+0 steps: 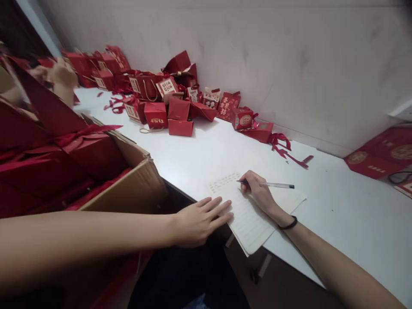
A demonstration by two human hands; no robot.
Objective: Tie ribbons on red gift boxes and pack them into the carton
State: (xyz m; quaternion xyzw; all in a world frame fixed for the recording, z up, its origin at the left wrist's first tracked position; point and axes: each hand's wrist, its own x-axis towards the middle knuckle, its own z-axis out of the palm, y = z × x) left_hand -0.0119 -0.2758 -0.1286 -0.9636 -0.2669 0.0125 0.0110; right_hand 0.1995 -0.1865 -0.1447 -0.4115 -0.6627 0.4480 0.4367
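Observation:
A lined notebook (254, 227) lies at a slant on the white table's front edge, with rows of small handwritten marks near its top. My right hand (257, 191) rests on the page, fingers closed around a pen (280, 185) with a clear barrel and black cap end. The pen's tip points left, close to the written rows. My left hand (202, 219) lies flat over the notebook's left edge, fingers stretched out and holding nothing. A dark band circles my right wrist.
A cardboard box (135, 184) of red packages and ribbons stands at left. Several red gift boxes (156, 115) line the white table (199, 150) by the wall. Another person's hands (62, 75) are at far left. A red bag (380, 154) lies at right.

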